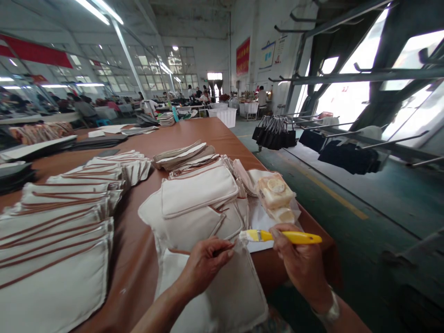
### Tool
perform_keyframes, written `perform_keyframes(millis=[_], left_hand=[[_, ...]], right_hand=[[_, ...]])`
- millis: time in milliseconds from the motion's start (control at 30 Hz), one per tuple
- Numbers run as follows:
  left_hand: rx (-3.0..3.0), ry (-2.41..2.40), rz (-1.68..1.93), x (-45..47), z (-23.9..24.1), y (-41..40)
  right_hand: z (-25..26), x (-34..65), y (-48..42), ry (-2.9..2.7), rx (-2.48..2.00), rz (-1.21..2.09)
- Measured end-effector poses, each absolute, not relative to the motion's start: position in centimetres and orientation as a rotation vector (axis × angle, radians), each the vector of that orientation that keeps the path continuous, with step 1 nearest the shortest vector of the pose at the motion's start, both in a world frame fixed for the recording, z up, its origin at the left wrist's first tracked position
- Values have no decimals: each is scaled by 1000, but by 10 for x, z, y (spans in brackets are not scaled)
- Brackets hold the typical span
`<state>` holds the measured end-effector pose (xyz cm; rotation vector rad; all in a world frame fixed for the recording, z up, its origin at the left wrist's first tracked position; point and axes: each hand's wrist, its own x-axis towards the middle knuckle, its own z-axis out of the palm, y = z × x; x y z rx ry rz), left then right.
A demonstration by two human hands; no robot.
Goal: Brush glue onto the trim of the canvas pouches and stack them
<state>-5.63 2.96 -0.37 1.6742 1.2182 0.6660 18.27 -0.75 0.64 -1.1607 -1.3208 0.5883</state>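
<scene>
My right hand (301, 260) grips a yellow-handled paintbrush (290, 236), its pale bristles pointing left. Close to the bristle tip is my left hand (208, 261), fingers curled and pressed together; whatever they pinch is too small to make out. Beneath both lies a cream fabric panel (225, 291) that hangs toward me at the table's front edge. Behind it rests a loose pile of cream sewn pieces (197, 192) with piped edges. To the right of the pile, a yellowish plastic container (275, 192) with a round opening sits in a clear bag on a white sheet.
Overlapping rows of cream pieces with brown trim (62, 231) cover the left of the brown-covered table (194, 129). Dark stacked panels (99, 142) lie farther back. On the right, a metal rack (350, 76) carries hanging black pieces (274, 134). People work in the distance.
</scene>
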Motion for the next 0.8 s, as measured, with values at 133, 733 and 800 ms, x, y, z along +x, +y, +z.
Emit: perform_keyframes(millis=[133,733,800], left_hand=[[1677,1221,659,-55,-3,28],[2905,1048,1132,-63,2,-5],[3091,916,1106,-68,10,-10]], right_hand=[[12,186,-17,-1349,-1184,476],[17,209,-29,-1307,-1237,397],[21,217,-35,-1249,-1229,490]])
